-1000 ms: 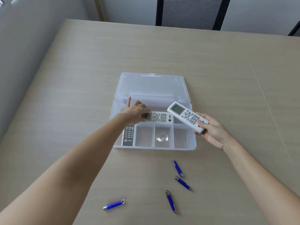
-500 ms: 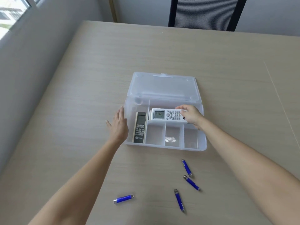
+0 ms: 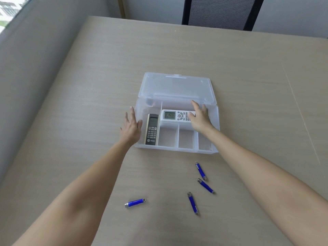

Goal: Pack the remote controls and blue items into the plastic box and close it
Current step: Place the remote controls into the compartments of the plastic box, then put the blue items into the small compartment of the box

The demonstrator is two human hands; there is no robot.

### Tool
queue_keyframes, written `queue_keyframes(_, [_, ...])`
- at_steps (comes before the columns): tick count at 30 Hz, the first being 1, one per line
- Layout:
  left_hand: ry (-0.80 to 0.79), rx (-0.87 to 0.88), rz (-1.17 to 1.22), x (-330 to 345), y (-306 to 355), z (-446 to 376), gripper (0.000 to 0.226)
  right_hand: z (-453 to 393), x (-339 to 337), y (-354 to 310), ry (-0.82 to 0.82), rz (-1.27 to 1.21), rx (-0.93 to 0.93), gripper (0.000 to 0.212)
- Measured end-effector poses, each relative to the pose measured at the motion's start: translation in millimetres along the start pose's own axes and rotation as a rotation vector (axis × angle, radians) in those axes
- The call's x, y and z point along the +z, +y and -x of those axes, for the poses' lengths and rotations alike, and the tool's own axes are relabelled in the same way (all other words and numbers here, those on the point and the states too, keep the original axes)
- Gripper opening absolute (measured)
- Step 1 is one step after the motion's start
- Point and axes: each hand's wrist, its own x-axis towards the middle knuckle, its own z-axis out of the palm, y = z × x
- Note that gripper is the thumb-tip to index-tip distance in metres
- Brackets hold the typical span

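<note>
A clear plastic box (image 3: 215, 119) lies open on the table, its lid (image 3: 177, 87) folded back. A dark remote (image 3: 152, 129) rests in the left compartment. A white remote (image 3: 174, 115) lies across the long rear compartment. My right hand (image 3: 199, 118) is flat over the white remote's right end, fingers spread. My left hand (image 3: 131, 126) is open against the box's left wall. Several blue items lie on the table in front of the box: one at the left (image 3: 135, 203), one at the front (image 3: 193, 203), two at the right (image 3: 201, 170) (image 3: 205, 185).
The light wooden table (image 3: 88, 103) stretches well beyond the box. A black mesh chair (image 3: 218, 13) stands behind its far edge. A grey wall with a window runs along the left side. Three small front compartments of the box hold nothing.
The white remote went from my right hand in the air into the rear compartment. My right hand has loosened and flattened over it. My left hand left the box and rests at its left wall.
</note>
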Motion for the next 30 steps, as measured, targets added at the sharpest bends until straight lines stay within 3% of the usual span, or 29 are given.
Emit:
queue_keyframes(3, [0.184, 0.167, -0.004, -14.4, -3.6, 37.9, 0.064, 49.8, -9.1, 3.0, 0.229, -0.016, -0.267, 0.037])
queue_keyframes(5, [0.289, 0.339, -0.004, -19.0, -17.5, 79.5, 0.048, 94.8, -13.1, 18.9, 0.342, 0.030, -0.429, 0.016])
queue_keyframes(7, [0.133, 0.449, -0.055, -16.0, -42.4, 123.6, 0.034, 137.9, -8.4, 48.7, 0.320, 0.103, -0.481, 0.004])
queue_keyframes(10, [-0.386, 0.380, -0.242, -1.8, -82.0, 174.8, 0.038, 175.7, 16.1, 105.5, 0.157, 0.189, -0.264, 0.014])
queue_keyframes(12, [-0.492, 0.320, -0.323, 8.3, -100.5, 193.5, 0.035, 184.5, 33.3, 132.3, 0.049, 0.286, -0.048, 0.022])
queue_keyframes(15, [-0.445, 0.316, -0.326, 15.7, -107.1, 201.0, 0.022, 186.6, 50.9, 148.5, -0.043, 0.423, 0.093, 0.033])
queue_keyframes(19, [-0.463, 0.307, -0.403, 19.7, -95.7, 193.9, 0.017, 186.7, 56.7, 149.6, -0.073, 0.467, 0.070, 0.020])
queue_keyframes(21, [-0.446, 0.277, -0.270, 16.5, -78.0, 188.8, 0.013, 188.1, 48.4, 143.8, -0.070, 0.416, 0.051, 0.015])
queue_keyframes(24, [-0.332, 0.227, -0.019, 7.0, -36.5, 168.2, 0.007, 181.0, 16.4, 124.1, 0.120, 0.073, 0.037, 0.014])
queue_keyframes(27, [-0.257, 0.177, 0.182, 2.8, 18.5, 142.0, 0.015, 148.5, -20.6, 100.6, 0.365, -0.084, 0.015, 0.017])
queue_keyframes(30, [-0.232, 0.106, 0.300, 8.9, 71.2, 117.0, 0.012, 109.9, -37.7, 88.0, 0.386, -0.089, 0.071, 0.018])
